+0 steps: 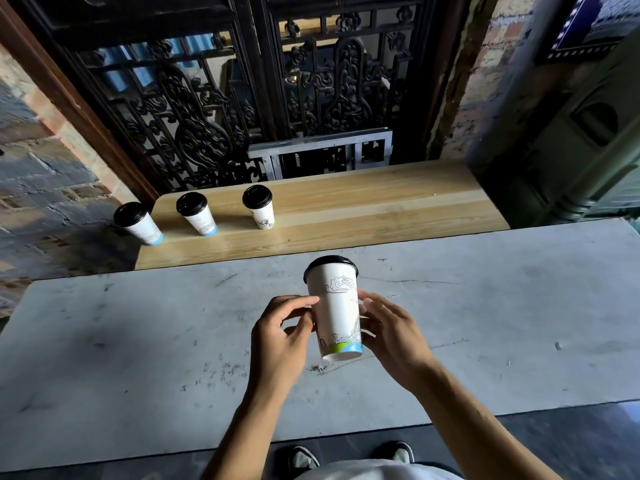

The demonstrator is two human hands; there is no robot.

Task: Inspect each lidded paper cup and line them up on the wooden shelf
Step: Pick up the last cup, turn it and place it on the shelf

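A white paper cup [335, 313] with a black lid and line drawings is held upright, slightly tilted, above the grey table. My left hand [284, 336] grips its left side with fingertips and my right hand [391, 332] holds its right side. Three more lidded cups stand in a row on the wooden shelf [363, 206]: one at the far left end [138, 223], one beside it [197, 214], and a third [259, 207] further right.
The grey scuffed table [138, 358] lies between me and the shelf. A dark carved wooden screen [214, 109] and a metal frame [322, 147] stand behind the shelf. Brick walls flank both sides. My shoes show below the table's near edge.
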